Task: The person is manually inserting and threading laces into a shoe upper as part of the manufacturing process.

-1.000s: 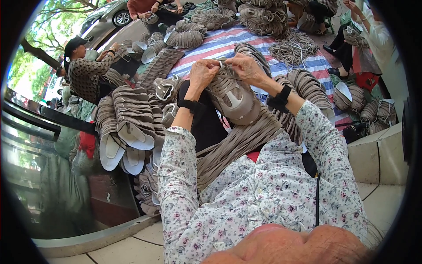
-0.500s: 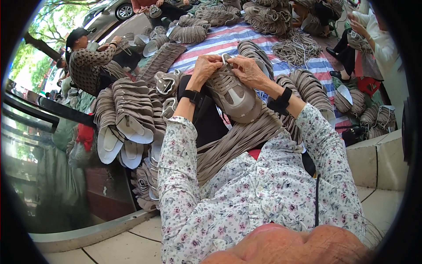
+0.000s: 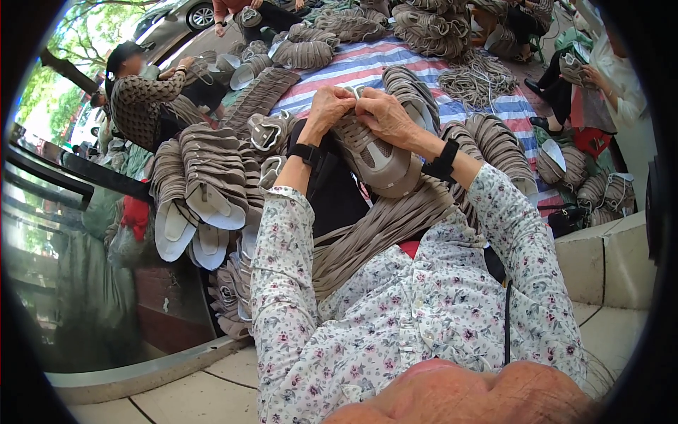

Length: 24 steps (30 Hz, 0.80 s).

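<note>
A grey-brown sneaker upper (image 3: pixel 385 164) with a pale toe panel sits over my lap, its toe towards me. My left hand (image 3: pixel 330 109) is closed in a pinch at the upper's far end, beside the tongue and eyelets. Right next to it my right hand (image 3: pixel 390 119) is closed too, thumb and fingertips pinched at the same end. The fingertips of both hands nearly meet there and cover what they pinch; whether a lace is between them cannot be made out. Across my lap lies a thick bundle of flat grey-brown shoelaces (image 3: pixel 378 230).
Nested stacks of sneaker uppers (image 3: pixel 212 169) stand at my left, more uppers (image 3: pixel 498 152) at my right. Ahead lies a striped sheet (image 3: pixel 339 78) with a loose pile of laces (image 3: pixel 477 79). Other people sit around it, including a person in a patterned top (image 3: pixel 145 99).
My right hand has moved slightly left and turned over the upper's far end, its fingers closing in beside the left ones. The left hand has hardly moved.
</note>
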{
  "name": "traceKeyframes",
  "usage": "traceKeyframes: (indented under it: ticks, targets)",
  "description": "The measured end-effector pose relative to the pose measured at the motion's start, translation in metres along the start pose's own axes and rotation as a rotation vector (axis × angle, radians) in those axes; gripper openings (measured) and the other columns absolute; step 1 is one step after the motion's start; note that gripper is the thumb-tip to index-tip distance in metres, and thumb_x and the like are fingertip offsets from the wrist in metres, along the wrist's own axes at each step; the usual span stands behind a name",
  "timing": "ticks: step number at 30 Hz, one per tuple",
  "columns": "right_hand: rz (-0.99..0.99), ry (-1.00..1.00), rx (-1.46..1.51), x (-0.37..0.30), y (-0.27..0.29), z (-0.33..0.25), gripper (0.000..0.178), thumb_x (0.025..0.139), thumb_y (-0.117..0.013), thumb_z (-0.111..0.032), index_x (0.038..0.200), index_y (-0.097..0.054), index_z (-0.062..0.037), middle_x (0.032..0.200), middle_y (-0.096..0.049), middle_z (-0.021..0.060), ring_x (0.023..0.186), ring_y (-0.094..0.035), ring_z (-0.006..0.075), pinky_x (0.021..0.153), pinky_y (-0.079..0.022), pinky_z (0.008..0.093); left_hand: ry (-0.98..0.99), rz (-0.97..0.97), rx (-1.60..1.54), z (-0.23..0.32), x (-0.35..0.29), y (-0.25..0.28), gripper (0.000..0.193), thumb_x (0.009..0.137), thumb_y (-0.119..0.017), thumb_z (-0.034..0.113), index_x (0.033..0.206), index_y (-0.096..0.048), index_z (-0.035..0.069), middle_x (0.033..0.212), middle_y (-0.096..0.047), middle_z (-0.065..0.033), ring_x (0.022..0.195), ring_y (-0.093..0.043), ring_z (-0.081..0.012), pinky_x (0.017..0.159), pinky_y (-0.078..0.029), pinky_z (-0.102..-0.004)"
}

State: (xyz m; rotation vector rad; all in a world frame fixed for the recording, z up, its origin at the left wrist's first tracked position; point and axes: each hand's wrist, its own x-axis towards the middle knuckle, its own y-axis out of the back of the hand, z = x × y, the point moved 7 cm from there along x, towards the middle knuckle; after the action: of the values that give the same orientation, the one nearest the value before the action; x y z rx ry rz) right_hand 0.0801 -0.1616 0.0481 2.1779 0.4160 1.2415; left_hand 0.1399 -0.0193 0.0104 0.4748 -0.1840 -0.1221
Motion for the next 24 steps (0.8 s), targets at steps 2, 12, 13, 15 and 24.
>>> traceKeyframes:
  ticks: [2,12,13,15,24]
  targets:
    - [0.005,0.023,-0.048,0.006,0.000,0.001,0.009,0.084,-0.066,-0.005,0.090,-0.061,-0.0017,0.084,-0.058,0.0114,0.074,-0.058,0.0274,0.068,-0.048,0.0350,-0.015,0.025,0.058,0.001,0.001,0.003,0.020,0.073,-0.074,0.021,0.079,-0.076,0.002,0.066,-0.068,-0.0060,0.061,-0.061,-0.0122,0.056,-0.047,-0.0282]
    - [-0.385,-0.298,0.227,0.020,0.001,0.020,0.014,0.085,-0.069,-0.007,0.095,-0.064,-0.0002,0.070,-0.059,0.0064,0.065,-0.054,0.0141,0.062,-0.045,0.0314,-0.159,0.391,0.614,0.017,-0.020,0.057,0.019,0.072,-0.065,0.020,0.081,-0.077,0.008,0.067,-0.068,-0.0129,0.062,-0.068,-0.0260,0.063,-0.054,-0.0359]
    - [-0.369,-0.201,0.181,0.021,0.002,0.024,0.013,0.085,-0.069,-0.009,0.093,-0.065,-0.0002,0.069,-0.058,0.0056,0.064,-0.053,0.0131,0.061,-0.045,0.0312,-0.168,0.386,0.613,0.014,-0.021,0.063,0.019,0.072,-0.065,0.020,0.081,-0.077,0.008,0.067,-0.068,-0.0129,0.062,-0.068,-0.0260,0.063,-0.054,-0.0359]
    - [-0.354,-0.102,0.138,0.023,0.002,0.030,0.013,0.084,-0.070,-0.011,0.091,-0.067,-0.0002,0.068,-0.057,0.0049,0.063,-0.052,0.0121,0.060,-0.044,0.0311,-0.193,0.432,0.631,0.007,-0.033,0.080,0.019,0.073,-0.065,0.021,0.080,-0.076,0.008,0.066,-0.068,-0.0117,0.062,-0.068,-0.0250,0.063,-0.053,-0.0346]
    - [-0.574,-0.437,0.662,0.029,0.013,0.034,0.026,0.087,-0.071,-0.027,0.077,-0.071,-0.0035,0.070,-0.060,-0.0040,0.065,-0.054,0.0106,0.063,-0.044,0.0261,-0.025,0.511,0.528,-0.043,-0.116,0.148,0.015,0.076,-0.068,0.016,0.082,-0.075,0.004,0.060,-0.063,-0.0056,0.055,-0.058,-0.0114,0.056,-0.047,-0.0268]
